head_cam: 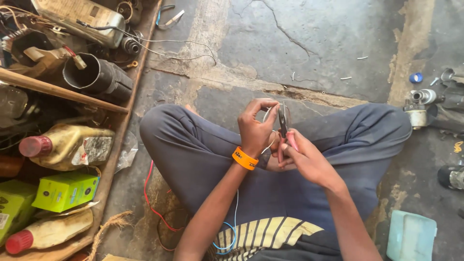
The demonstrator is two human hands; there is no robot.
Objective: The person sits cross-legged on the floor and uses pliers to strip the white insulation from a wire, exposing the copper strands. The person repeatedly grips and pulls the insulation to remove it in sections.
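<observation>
Orange wristband [244,158], grey trousers [193,154], striped shirt [270,237]

Person sits cross-legged on floor [314,38]. Left hand [256,126] and right hand [304,159] meet above lap, right hand just right of left. Pliers [283,126] in right hand, wire [267,115] in left, jaws at the wire. Crate [116,140] far left, holding bottles [67,145], box [65,192], tube [96,77]. Cables [154,203] on floor between crate and knee. Tools [425,104] far right. Lid [411,237] lower right.
</observation>
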